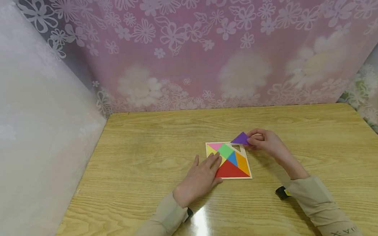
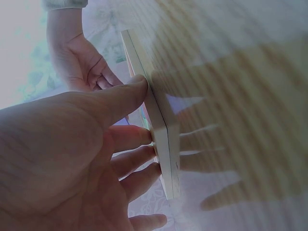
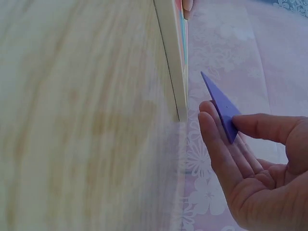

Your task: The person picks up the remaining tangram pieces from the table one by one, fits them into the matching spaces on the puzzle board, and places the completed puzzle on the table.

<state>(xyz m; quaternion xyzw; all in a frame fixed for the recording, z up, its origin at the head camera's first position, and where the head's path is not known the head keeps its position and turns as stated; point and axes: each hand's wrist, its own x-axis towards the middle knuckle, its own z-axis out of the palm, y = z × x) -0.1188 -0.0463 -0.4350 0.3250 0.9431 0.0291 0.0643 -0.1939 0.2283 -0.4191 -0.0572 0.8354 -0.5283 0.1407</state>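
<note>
A square wooden tangram tray (image 1: 250,170) lies on the table, filled with flat coloured pieces apart from one bare triangular gap (image 1: 236,148) at its far right corner. Among the pieces are a red triangle (image 1: 231,169), a green square (image 1: 225,150) and an orange parallelogram (image 1: 241,162). My left hand (image 1: 200,178) rests with extended fingers over the tray's left side, its thumb (image 2: 130,91) against the near edge. Between thumb and fingers, my right hand (image 1: 265,142) pinches a purple triangle (image 3: 221,106), tilted and raised beside the tray's far right corner.
The wood-grain table (image 1: 139,153) extends around the tray. A pink flowered cloth (image 1: 185,60) hangs along its far edge, and a pale cloth (image 1: 40,123) stands at the left. A black wrist device (image 1: 282,192) is strapped below the right sleeve.
</note>
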